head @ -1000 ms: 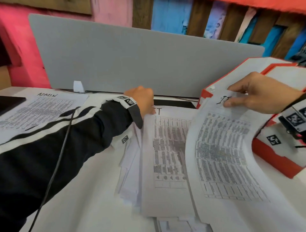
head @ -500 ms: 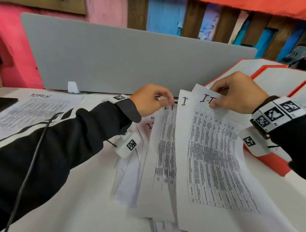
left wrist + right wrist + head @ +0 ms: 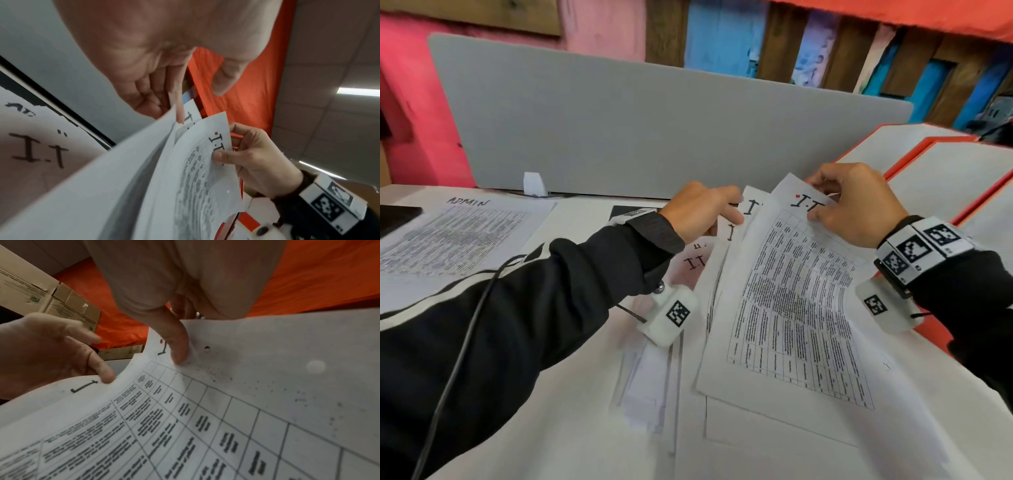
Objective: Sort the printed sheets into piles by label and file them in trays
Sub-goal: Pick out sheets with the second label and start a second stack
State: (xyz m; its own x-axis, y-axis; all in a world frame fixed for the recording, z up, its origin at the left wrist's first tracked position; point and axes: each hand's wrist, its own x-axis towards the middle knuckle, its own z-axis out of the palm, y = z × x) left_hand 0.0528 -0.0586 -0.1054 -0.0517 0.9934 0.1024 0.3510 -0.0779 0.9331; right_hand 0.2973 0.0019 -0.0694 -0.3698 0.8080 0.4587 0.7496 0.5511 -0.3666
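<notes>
Both hands are up on the I.T. sheets at the middle of the white table (image 3: 482,428). The right hand (image 3: 859,209) pinches the top sheet (image 3: 791,308) at its far edge, thumb on the printed face right by the label, fingers curled behind. The left hand (image 3: 702,212) grips the far edges of the sheets beneath (image 3: 736,233), fingers curled round them. More I.T. paper (image 3: 695,263) lies flat below. Far left lies the ADMIN sheet (image 3: 455,233); the red-edged trays (image 3: 945,178) stand at right.
</notes>
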